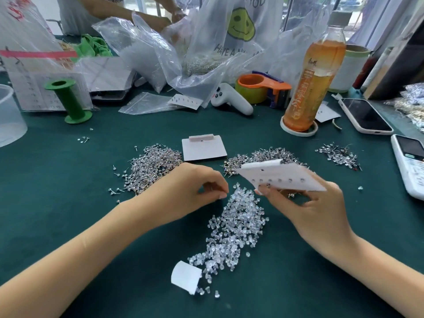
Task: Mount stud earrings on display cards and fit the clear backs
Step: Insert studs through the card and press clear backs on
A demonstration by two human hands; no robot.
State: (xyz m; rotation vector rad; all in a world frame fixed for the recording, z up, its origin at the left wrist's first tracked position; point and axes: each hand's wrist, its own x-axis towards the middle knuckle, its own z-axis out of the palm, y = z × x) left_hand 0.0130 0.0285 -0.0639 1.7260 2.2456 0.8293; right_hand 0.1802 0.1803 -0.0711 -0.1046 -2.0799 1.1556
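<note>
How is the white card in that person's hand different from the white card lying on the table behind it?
The held card is gripped by the right hand and tilted above the table; the flat card lies untouched on the green cloth. The held card carries a row of studs along one edge; the flat card shows a bare face. Both are white, with a folded hanging tab on one edge.

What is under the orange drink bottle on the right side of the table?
The orange drink bottle stands upright in a shallow white round coaster on the green table. A white card lies just behind the coaster. The bottle covers the coaster's middle, so nothing there can be seen.
</note>
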